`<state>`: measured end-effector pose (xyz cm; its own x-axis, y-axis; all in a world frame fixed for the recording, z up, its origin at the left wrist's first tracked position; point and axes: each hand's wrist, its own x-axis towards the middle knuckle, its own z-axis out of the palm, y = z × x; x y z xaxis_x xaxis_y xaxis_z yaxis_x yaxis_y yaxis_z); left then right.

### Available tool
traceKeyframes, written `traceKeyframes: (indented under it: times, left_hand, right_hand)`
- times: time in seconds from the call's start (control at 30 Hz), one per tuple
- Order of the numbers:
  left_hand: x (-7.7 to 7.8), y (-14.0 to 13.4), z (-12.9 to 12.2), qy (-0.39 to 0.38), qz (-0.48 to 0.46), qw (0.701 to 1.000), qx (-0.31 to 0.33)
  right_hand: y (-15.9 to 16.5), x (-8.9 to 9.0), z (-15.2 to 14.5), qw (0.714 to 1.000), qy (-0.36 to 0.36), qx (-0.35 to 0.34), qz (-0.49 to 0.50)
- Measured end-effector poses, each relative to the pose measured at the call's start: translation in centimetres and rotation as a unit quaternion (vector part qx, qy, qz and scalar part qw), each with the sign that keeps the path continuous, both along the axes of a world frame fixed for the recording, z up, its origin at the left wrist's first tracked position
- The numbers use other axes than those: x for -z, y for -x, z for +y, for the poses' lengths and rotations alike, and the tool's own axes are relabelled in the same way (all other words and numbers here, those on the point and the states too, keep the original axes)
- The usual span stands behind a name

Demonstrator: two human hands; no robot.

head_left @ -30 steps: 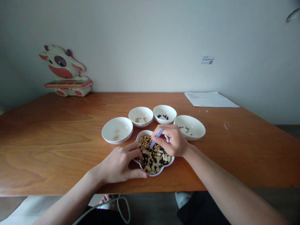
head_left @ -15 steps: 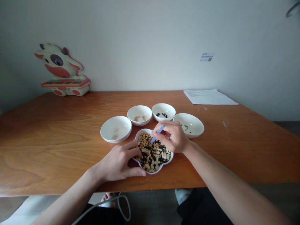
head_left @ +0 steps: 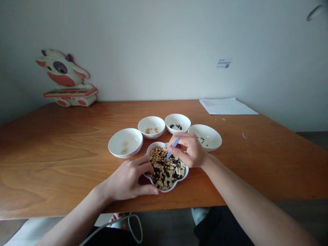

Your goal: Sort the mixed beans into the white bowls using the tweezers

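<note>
My right hand (head_left: 191, 149) pinches blue-purple tweezers (head_left: 174, 145), their tips down among the mix in a white, lobed dish (head_left: 166, 191). That dish holds peanuts (head_left: 179, 169), yellow soybeans (head_left: 159, 152) and small dark beans. My left hand (head_left: 130, 179) grips the dish's left side, fingers over the rim and thumb along the near edge. Behind it, white bowls stand in an arc: the left bowl (head_left: 132, 138) has a few pale pieces, another bowl (head_left: 151, 120) has yellow beans, a third bowl (head_left: 176, 118) has black beans, and the right bowl (head_left: 214, 138) has small dark-green beans.
A cow-shaped toy keyboard (head_left: 68, 80) stands at the back left of the wooden table (head_left: 64, 147). White papers (head_left: 228, 106) lie at the back right, before the wall. Below the table's front edge a pale cable (head_left: 128, 222) loops near my legs.
The tweezers' tips have shifted slightly lower in the mix, and the tweezers stand a little steeper. The left hand keeps its hold on the dish. The whole view has moved slightly.
</note>
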<state>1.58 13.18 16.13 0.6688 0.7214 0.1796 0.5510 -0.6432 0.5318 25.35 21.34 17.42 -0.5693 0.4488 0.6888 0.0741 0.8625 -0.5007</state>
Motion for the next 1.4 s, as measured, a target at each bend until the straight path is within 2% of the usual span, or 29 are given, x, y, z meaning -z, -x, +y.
traceKeyframes:
  times: [0.73,1.0,1.1,1.23,1.4]
  left_hand:
    - [-0.1,0.02,-0.08,-0.008,0.0,1.0,-0.001]
    - [0.18,0.14,-0.04,-0.001,-0.008,1.0,0.003]
    - [0.29,0.25,-0.06,0.003,0.001,1.0,-0.002]
    - [0.34,0.31,-0.05,0.003,0.008,1.0,-0.006]
    - [0.14,0.24,-0.04,0.011,0.009,1.0,-0.006]
  right_hand:
    - [-0.43,-0.27,0.05,1.0,0.012,-0.007,0.001]
    - [-0.31,-0.13,0.02,0.995,0.015,-0.049,-0.089]
    - [-0.21,-0.15,-0.02,0.998,-0.001,-0.028,-0.061]
    - [-0.5,-0.46,0.04,0.999,0.027,-0.03,-0.02]
    - [-0.36,-0.29,0.05,0.998,0.033,-0.044,-0.041]
